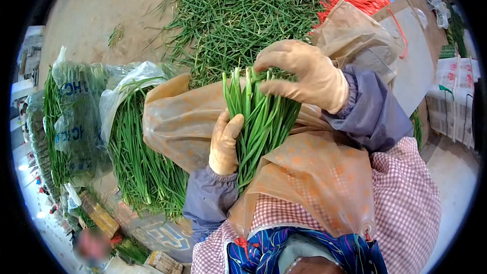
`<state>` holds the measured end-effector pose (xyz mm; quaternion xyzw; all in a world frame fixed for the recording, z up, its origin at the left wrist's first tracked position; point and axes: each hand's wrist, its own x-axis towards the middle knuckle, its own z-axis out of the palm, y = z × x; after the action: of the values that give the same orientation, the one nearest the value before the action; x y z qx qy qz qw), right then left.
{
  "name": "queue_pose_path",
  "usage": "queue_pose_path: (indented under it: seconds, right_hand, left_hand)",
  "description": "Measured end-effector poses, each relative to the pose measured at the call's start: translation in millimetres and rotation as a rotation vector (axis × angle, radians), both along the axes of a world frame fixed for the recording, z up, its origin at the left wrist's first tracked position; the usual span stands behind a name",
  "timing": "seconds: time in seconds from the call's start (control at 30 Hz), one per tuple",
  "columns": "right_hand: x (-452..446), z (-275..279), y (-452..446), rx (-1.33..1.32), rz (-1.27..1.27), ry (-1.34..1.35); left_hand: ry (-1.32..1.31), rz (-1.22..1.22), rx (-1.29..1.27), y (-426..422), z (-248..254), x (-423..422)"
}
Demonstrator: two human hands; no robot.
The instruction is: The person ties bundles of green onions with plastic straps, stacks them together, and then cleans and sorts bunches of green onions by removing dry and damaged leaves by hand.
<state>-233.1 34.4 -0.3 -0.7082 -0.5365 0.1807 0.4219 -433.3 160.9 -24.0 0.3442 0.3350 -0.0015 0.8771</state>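
A bunch of green chives lies across my lap, its pale cut ends toward the top. My left hand, in a light glove, is wrapped round the bunch's left side with the thumb on top. My right hand, gloved as well, curves over the upper right of the cut ends. Its fingers and thumb are apart, with stalk ends close to the fingertips; whether they touch is hard to see. Under the bunch spreads a translucent, orange-patterned plastic apron.
A big heap of loose greens lies ahead on the floor. Red ties sit at the upper right beside a brown plastic sheet. Bagged chives stand at my left. White crates are far right.
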Motion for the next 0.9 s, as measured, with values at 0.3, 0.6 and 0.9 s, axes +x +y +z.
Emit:
queue_pose_path:
  seconds: [0.3, 0.6, 0.9]
  right_hand:
    - [-1, -20, 29, -0.122, 0.106, -0.565]
    - [54, -11, 8, 0.078, -0.568, 0.205]
    - [-28, 1, 19, -0.276, -0.066, -0.256]
  left_hand:
    - [0.022, 0.002, 0.062, -4, 7, 2]
    - [-0.014, 0.015, -0.001, -1, 8, 2]
    - [0.026, 0.006, 0.155, -5, 3, 1]
